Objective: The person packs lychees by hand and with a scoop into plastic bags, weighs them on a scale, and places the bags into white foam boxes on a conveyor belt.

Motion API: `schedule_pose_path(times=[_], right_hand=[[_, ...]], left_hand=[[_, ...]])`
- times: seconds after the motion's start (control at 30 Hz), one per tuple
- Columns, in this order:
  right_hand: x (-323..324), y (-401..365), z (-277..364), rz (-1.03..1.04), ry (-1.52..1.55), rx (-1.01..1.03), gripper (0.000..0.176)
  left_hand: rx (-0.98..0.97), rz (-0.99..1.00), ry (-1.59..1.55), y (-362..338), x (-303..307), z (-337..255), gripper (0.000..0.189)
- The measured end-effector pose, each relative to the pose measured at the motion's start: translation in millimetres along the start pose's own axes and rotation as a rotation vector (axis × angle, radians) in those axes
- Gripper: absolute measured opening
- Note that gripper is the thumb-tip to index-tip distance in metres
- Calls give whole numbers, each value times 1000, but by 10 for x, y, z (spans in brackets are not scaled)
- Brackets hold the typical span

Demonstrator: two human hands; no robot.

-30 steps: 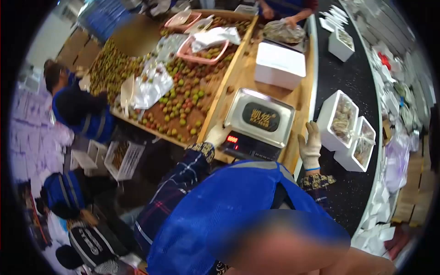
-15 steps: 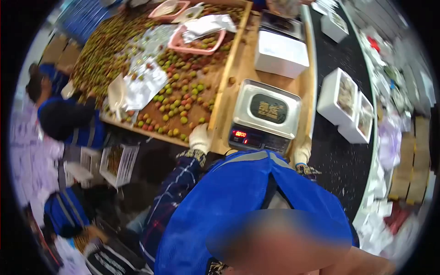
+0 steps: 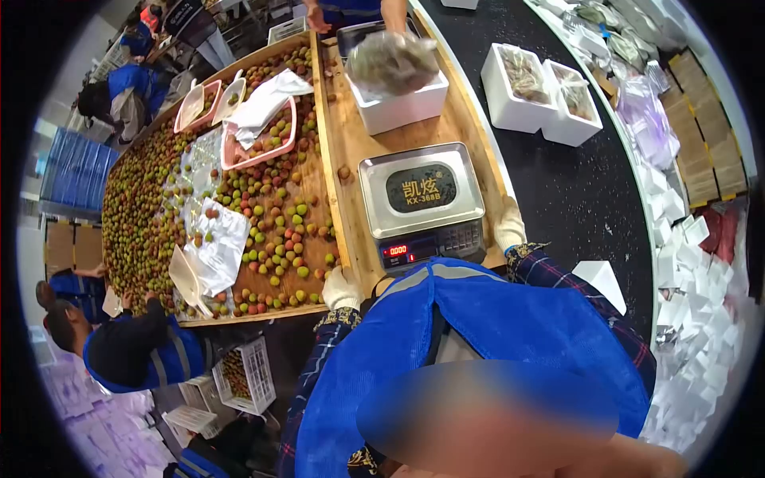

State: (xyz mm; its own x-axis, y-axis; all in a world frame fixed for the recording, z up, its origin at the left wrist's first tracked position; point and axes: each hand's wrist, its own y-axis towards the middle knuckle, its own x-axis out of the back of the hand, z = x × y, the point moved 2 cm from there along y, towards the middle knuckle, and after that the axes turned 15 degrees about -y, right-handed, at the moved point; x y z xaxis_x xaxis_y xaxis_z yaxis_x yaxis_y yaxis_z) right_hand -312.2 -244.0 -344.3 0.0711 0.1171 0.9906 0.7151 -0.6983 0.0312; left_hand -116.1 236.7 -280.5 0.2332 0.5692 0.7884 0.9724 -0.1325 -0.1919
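Observation:
My left hand point(image 3: 341, 288), in a whitish glove, rests at the front end of the wooden divider beside the fruit table. Its fingers lie on the wood with nothing held. My right hand point(image 3: 508, 227), gloved too, lies on the wooden rim point(image 3: 488, 171) on the right, fingers stretched out over it. Between them sits a digital scale point(image 3: 422, 191) with a bare steel pan and a red display reading 0.000. Loose round red-green fruit, which look like lychees point(image 3: 275, 247), lie to the left of my left hand.
A co-worker's hand point(image 3: 393, 17) holds a blurred clear bag point(image 3: 392, 64) over a white foam box point(image 3: 402, 110). Two filled foam boxes point(image 3: 518, 88) stand on the black conveyor point(image 3: 550, 191). A pink basket point(image 3: 259, 151) and scoop point(image 3: 187, 279) lie among the fruit.
My view has swung, and the scene sits differently in it. The bag has come over the far foam box in the co-worker's hand. Both my hands stay on the wood.

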Motion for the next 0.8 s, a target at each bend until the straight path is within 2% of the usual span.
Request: schedule_pose_path(times=[0.03,0.07,0.13,0.2,0.27,0.3,0.37,0.43,0.5,0.57,0.63,0.73,0.8], right_hand=[[186,-1,24,-101,118,37,58],[343,4,40,-103,125,33,58],[670,7,93,144,147,-28,60],[610,19,91,206,204,-73,61],[850,-16,190,145,150,-35,58],[729,-32,182,139,160,-41,58],[399,-25,101,-88,214,-14,55],[532,-15,110,-66,232,-13,55],[507,-24,99,46,179,-35,60],[379,3,71,30,164,-22,61],[322,-5,84,-173,188,-3,60],[349,14,107,-80,120,-30,59],[377,1,123,-102,123,-9,59]], left_hand=[[52,59,-6,5,19,-27,50],[59,53,-3,22,-15,9,50],[59,36,19,43,-82,67,50],[23,-28,31,30,-139,149,49],[29,-8,41,43,-166,190,49],[42,18,46,52,-168,206,49],[46,39,61,37,-149,182,49],[47,5,64,45,-192,237,49],[14,-13,69,56,-200,259,48],[31,10,87,44,-199,203,47],[28,11,81,52,-192,222,46],[61,29,80,44,-142,159,45],[82,36,61,43,-122,118,44]])
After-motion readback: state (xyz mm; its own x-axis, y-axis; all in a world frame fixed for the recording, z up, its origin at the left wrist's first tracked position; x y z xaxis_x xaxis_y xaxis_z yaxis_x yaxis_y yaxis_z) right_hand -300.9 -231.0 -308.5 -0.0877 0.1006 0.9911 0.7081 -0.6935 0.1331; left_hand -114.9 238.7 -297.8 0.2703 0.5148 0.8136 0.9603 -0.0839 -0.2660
